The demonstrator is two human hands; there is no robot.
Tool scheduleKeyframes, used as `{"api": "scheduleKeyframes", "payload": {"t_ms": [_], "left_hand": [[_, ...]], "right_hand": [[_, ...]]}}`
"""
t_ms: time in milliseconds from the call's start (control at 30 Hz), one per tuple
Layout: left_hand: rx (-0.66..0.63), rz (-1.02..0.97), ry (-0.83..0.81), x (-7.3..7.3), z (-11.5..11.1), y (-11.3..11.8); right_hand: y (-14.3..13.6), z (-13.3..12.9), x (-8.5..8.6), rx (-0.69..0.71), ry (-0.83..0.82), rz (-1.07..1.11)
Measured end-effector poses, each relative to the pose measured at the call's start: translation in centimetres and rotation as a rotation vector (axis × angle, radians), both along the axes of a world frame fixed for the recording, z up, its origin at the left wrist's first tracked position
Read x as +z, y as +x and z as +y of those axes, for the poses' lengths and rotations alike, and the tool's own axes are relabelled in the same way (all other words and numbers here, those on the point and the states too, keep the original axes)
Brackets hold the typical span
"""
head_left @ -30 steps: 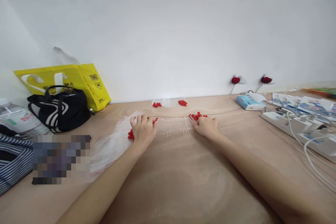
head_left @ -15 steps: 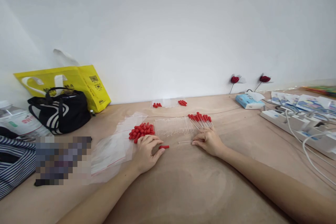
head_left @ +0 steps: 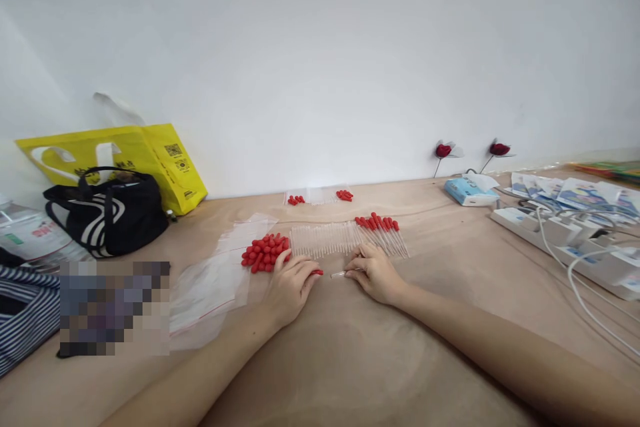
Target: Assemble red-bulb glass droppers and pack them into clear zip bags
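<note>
Between the fingertips of my left hand (head_left: 290,287) is a small red cap (head_left: 317,272), mostly covered by the fingers. My right hand (head_left: 375,273) pinches a thin clear stick (head_left: 338,274), whose free end points left at the cap; a small gap separates them. A pile of red caps (head_left: 265,253) lies just beyond my left hand. Behind both hands runs a row of clear sticks (head_left: 323,239). Several red-capped sticks (head_left: 385,227) lie fanned out beyond my right hand.
Clear plastic bags (head_left: 210,287) lie on the left of the table (head_left: 320,373). Near the wall sits a packet with red caps (head_left: 320,196). Yellow and black bags (head_left: 187,177) stand at left; a tissue pack (head_left: 470,191) and power strip (head_left: 575,250) at right.
My left hand has closed on the red cap that lay by its fingertips. My right hand has moved left with the clear stick, nearer the cap. The view has shifted slightly.
</note>
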State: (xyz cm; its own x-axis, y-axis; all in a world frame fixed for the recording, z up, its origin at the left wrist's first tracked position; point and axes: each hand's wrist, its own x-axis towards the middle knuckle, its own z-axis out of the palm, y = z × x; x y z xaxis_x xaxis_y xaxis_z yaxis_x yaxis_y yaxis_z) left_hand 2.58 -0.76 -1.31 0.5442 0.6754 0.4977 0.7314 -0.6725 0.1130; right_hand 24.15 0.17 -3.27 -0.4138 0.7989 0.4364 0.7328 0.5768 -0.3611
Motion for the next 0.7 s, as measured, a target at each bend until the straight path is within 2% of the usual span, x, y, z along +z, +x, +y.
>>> {"api": "scheduleKeyframes", "payload": {"t_ms": [167, 333, 700], "left_hand": [[-0.027, -0.053, 0.126, -0.54, 0.64, 0.92], [-0.045, -0.08, 0.218, -0.67, 0.72, 1.03], [-0.059, -0.131, 0.242, -0.21, 0.12, 1.17]], "right_hand": [[-0.36, -0.15, -0.18, -0.042, 0.101, 0.012], [-0.46, -0.4, -0.44, -0.015, 0.218, 0.082], [-0.81, -0.85, -0.21, 0.06, 0.32, 0.05]]}}
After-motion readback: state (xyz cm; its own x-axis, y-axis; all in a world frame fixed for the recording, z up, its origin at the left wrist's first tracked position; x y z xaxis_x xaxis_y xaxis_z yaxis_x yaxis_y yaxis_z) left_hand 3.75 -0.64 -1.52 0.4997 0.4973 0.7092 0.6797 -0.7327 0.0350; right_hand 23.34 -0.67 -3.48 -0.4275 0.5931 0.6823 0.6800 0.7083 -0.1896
